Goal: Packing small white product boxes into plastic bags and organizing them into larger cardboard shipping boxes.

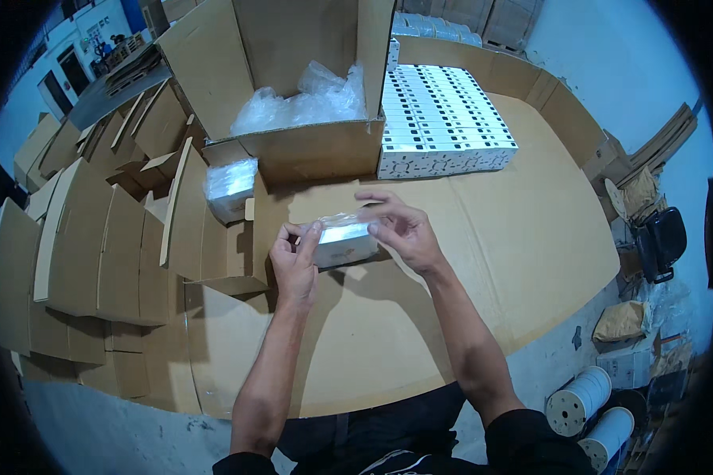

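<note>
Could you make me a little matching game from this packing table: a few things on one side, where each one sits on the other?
Things:
1. small plastic-wrapped box
2. block of white boxes
3. crumpled clear plastic
4. white spools

Places:
A. inside the open carton
B. on the floor, lower right
C. between both hands
D. far side of the table, right of the carton

Pairs: 1-C, 2-D, 3-A, 4-B
</note>
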A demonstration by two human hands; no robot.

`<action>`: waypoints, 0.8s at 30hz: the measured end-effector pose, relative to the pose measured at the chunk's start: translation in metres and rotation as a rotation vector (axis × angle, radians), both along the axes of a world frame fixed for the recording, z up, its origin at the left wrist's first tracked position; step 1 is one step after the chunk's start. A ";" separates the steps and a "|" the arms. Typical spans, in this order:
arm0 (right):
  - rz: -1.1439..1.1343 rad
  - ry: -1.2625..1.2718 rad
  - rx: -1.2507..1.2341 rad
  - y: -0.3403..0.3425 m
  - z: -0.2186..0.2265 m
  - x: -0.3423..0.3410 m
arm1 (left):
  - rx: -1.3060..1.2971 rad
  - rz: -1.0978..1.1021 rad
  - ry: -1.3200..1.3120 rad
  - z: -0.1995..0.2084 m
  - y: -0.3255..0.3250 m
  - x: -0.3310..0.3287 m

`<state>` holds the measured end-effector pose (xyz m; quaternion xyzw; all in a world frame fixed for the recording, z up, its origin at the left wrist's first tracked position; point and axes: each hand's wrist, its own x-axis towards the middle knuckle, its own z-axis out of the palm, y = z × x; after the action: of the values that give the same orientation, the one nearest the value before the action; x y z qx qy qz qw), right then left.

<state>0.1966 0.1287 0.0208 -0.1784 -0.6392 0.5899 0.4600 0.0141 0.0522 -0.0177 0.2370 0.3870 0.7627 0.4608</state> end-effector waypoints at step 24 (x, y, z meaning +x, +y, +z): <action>-0.036 -0.435 -0.043 0.004 0.004 0.011 | 0.124 0.153 1.179 0.025 -0.016 0.013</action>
<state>0.2078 0.1327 0.0253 -0.3226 -0.7074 0.5428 0.3177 0.0273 0.0360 0.0070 0.6182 0.5481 0.5548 0.0975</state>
